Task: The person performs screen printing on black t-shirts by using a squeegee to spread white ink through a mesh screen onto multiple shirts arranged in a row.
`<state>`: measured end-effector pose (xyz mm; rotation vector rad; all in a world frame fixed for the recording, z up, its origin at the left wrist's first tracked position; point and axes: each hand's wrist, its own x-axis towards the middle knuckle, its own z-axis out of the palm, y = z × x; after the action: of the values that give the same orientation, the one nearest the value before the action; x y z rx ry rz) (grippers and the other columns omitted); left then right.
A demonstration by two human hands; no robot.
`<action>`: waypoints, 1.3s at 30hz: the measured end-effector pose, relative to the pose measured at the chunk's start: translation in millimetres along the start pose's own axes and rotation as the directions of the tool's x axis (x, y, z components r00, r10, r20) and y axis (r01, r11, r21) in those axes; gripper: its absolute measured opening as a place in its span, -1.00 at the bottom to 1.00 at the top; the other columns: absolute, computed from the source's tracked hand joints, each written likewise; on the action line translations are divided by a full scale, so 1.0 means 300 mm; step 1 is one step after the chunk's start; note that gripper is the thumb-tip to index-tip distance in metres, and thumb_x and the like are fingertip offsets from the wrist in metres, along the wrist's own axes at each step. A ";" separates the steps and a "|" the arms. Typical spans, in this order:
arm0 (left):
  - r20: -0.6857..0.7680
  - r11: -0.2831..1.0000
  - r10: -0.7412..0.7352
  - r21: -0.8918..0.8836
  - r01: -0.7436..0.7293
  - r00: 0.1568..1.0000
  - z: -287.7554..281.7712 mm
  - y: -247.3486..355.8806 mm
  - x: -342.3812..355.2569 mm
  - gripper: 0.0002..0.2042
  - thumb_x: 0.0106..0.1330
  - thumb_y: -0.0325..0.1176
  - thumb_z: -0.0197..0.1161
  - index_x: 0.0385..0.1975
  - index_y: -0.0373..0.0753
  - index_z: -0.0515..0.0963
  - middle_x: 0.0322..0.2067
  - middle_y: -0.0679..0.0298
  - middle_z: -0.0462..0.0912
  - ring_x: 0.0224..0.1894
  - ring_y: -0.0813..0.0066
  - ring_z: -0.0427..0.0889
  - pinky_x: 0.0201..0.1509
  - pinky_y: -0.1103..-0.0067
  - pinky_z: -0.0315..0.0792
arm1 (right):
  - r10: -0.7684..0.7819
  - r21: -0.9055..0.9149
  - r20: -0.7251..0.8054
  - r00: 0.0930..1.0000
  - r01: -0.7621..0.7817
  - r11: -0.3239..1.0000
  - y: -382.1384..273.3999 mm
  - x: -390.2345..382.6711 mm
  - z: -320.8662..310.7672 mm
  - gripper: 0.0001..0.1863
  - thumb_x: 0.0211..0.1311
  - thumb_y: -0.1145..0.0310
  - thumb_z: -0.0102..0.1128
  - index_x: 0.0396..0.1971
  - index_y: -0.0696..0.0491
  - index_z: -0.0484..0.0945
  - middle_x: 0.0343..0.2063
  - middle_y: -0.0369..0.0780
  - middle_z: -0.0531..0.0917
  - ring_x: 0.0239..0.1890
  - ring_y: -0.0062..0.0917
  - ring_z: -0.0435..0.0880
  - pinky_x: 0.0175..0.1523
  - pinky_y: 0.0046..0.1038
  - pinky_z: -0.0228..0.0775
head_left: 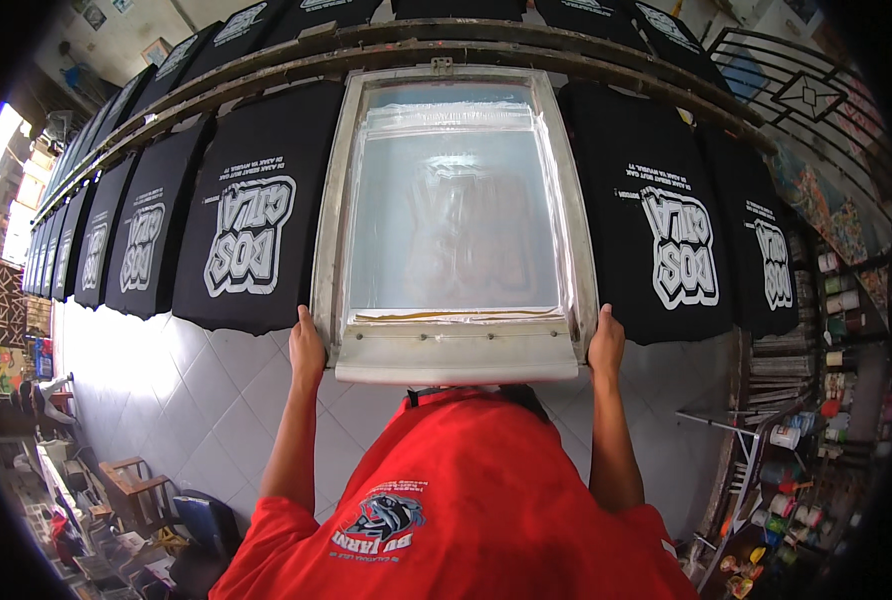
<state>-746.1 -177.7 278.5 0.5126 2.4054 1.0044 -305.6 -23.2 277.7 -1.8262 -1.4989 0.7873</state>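
A screen printing frame (330, 250) with pale, worn wooden sides lies in front of me, its mesh (446, 220) bluish and translucent. White ink lies in a band across the far end of the mesh, and a faint design shows through lower down. My left hand (307, 348) grips the frame's near left corner, thumb upward and fingers partly hidden. At the near right corner, my right hand (606, 345) holds the frame the same way. Black T-shirts with white printed lettering lie on either side, one left (251, 140) and one right (631, 140).
More black shirts (146, 230) continue in a row along the long rack (266, 85), with another row behind it. Shelves of containers (786, 437) stand at the right. A wooden chair (136, 490) and clutter sit on the lower left, beside the grey tiled floor (206, 390).
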 end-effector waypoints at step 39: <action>0.078 0.995 0.023 -0.103 -0.015 0.997 0.004 0.024 -0.039 -0.35 0.51 0.06 -0.27 -0.20 -0.54 0.54 -0.41 -0.10 0.60 -0.32 0.11 0.54 -0.14 0.31 0.37 | 0.126 0.126 -0.126 0.984 -0.111 0.986 0.035 -0.052 -0.064 -0.34 0.48 -0.08 -0.23 -0.58 0.22 0.47 -0.58 -0.31 0.46 -0.47 -0.55 0.32 -0.29 -0.43 0.19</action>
<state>-734.8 -178.4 286.5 0.5294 2.2704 1.0892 -287.0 -41.9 282.0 -1.8538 -1.2426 0.7772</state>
